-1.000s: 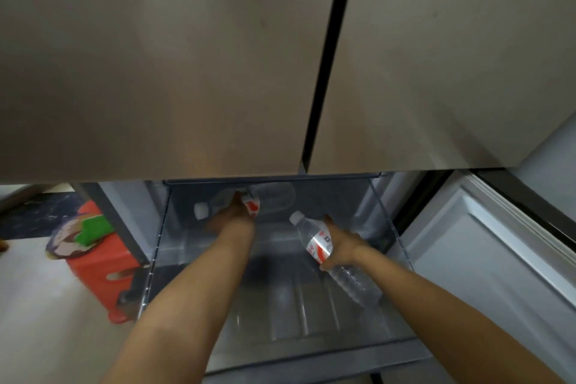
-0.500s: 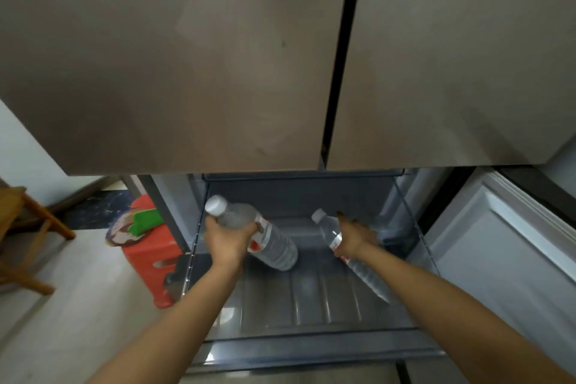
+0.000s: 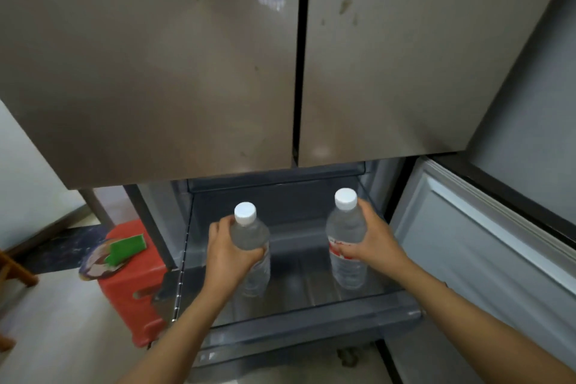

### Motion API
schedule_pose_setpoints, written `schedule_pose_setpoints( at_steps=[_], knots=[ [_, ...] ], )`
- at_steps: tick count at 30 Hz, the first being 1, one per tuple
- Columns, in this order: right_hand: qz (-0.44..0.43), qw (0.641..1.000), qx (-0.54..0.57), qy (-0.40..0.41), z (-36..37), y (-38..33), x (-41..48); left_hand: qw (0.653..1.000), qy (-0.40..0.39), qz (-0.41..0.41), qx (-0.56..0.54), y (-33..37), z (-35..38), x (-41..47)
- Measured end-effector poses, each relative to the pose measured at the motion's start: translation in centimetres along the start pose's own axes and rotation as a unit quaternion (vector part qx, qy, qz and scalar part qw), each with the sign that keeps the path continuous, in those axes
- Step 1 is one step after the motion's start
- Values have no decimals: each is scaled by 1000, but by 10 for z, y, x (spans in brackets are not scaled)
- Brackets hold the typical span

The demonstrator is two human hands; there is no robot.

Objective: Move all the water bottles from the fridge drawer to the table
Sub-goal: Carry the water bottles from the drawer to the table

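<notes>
Two clear water bottles with white caps are held upright above the pulled-out fridge drawer [image 3: 311, 318]. My left hand [image 3: 226, 254] is wrapped around the left bottle [image 3: 249, 232] at its middle. My right hand [image 3: 372, 238] grips the right bottle [image 3: 346, 224] at its red and white label. Both bottles hang over the drawer's transparent floor, which shows no other bottle. The table is out of view.
Two closed brown fridge doors [image 3: 187, 56] fill the upper view. An open lower door [image 3: 486, 246] stands to the right of the drawer. A red plastic stool [image 3: 137, 284] with a fan and a green item stands on the floor at the left.
Both hands have lifted their bottles from lying tilted in the drawer to upright, caps up, and drawn them toward me. The view has pulled back and up.
</notes>
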State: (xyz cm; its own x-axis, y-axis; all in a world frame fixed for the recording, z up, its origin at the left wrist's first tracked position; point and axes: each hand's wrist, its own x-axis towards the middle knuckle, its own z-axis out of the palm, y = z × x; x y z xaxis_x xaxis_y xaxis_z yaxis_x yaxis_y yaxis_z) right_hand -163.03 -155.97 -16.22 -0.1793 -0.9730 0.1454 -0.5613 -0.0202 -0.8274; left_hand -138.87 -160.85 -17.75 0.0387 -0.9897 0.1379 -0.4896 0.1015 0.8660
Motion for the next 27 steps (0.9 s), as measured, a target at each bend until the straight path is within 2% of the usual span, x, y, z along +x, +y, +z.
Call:
schedule_pose_setpoints(
  at_steps=[3,9,12,17,21,27],
  knots=[
    [-44,998,40,23,-13,-38,-15,999,8,35,-5,17,-20,-5],
    [-114,988,101,32,-14,-106,-39,989,85,87,-82,40,-88,-26],
    [-151,976,154,28,4,-127,-46,980,140,115,-81,50,-127,-44],
    [-200,950,218,-97,35,-162,-49,960,264,83,-40,50,-180,-96],
    [-222,919,245,-216,57,-180,-52,930,365,8,-28,40,-196,-147],
    [-226,846,263,-406,87,-182,-76,876,464,-125,33,29,-191,-249]
  ],
)
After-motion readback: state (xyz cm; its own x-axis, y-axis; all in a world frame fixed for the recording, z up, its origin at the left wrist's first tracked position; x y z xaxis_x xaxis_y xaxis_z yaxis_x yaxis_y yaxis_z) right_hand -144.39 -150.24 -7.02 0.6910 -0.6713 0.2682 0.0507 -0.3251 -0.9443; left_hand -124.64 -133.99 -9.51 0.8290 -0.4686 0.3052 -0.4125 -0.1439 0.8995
